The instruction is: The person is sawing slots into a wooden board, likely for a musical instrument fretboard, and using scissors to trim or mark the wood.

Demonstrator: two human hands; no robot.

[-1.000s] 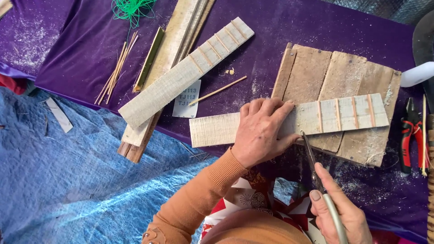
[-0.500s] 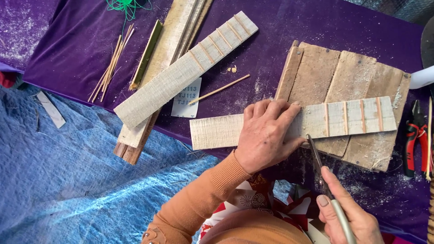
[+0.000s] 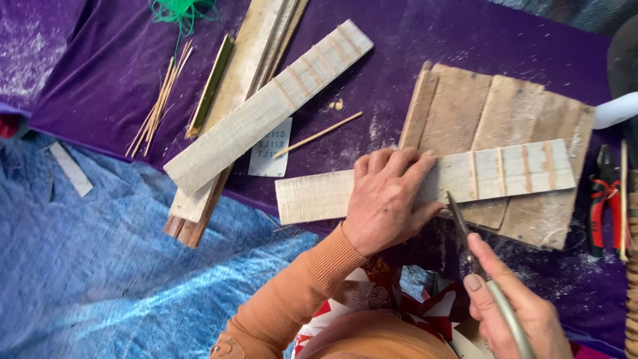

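Note:
My left hand presses flat on a pale wooden slat that carries several thin cross strips near its right end. The slat lies across a worn wooden board on purple cloth. My right hand grips a slim metal-handled blade tool; its tip touches the slat's near edge just right of my left thumb.
A second strip-marked slat lies diagonally on stacked planks. Thin bamboo sticks, green string and a small card lie nearby. Red-handled pliers sit at the right edge. Blue tarp covers the lower left.
The view has shifted slightly. My right hand has lifted the tool's tip from below the board up to the slat's near edge. My left hand stays pressed on the slat.

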